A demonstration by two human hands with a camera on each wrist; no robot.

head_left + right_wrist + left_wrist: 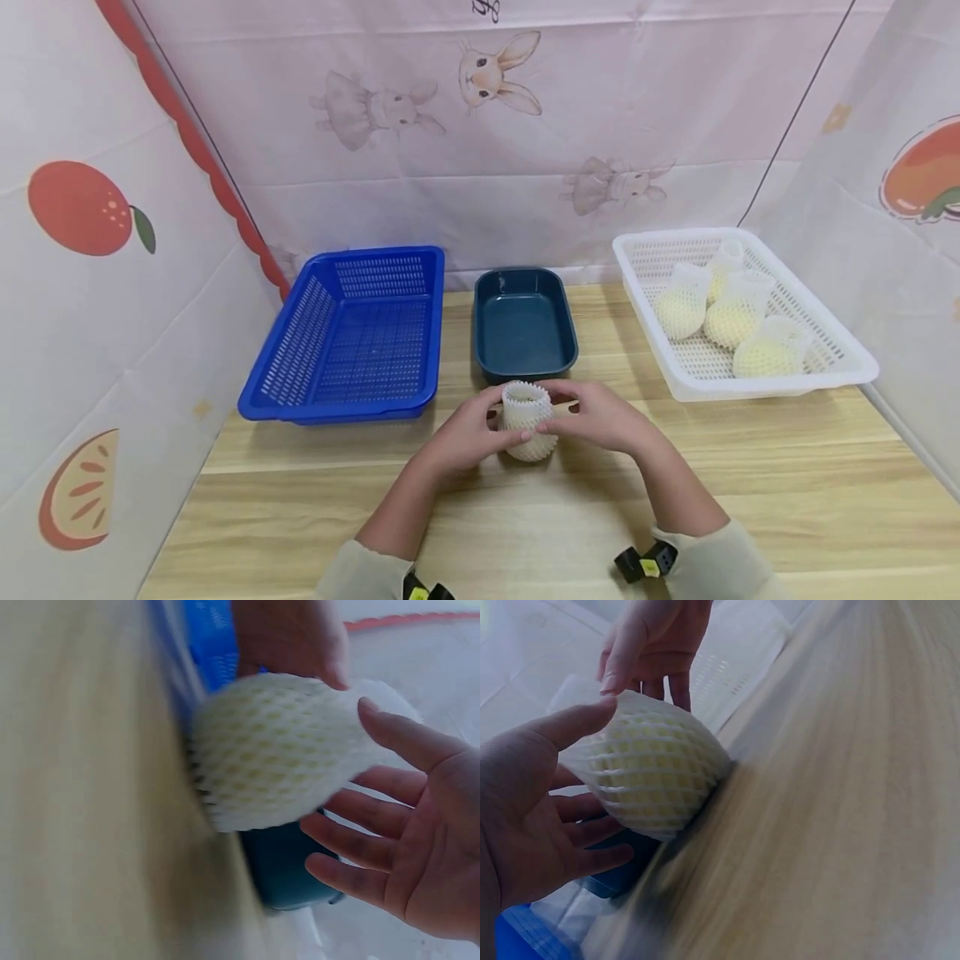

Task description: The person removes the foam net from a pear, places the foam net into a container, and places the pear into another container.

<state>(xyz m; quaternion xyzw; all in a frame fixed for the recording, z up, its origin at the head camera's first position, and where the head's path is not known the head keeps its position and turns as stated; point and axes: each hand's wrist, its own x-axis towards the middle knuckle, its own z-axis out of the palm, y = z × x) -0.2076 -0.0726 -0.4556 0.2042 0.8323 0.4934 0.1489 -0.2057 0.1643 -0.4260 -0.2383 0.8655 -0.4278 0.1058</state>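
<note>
A pale yellow round thing in a white foam fruit net stands on the table in front of the person, the net's open collar pointing up. From the left side, the left hand holds the net's upper part, thumb in front and fingers behind. The right hand holds it likewise from the right, and the thumb tips nearly meet at the front. In the left wrist view, yellow shows through the mesh of the foam net. The right wrist view has the right hand's lower fingers spread loosely behind the collar.
Just behind the hands is a dark teal tray. A blue perforated basket stands to the left. At the right, a white basket contains several yellow things in foam nets. Printed cloth walls the table's back and sides.
</note>
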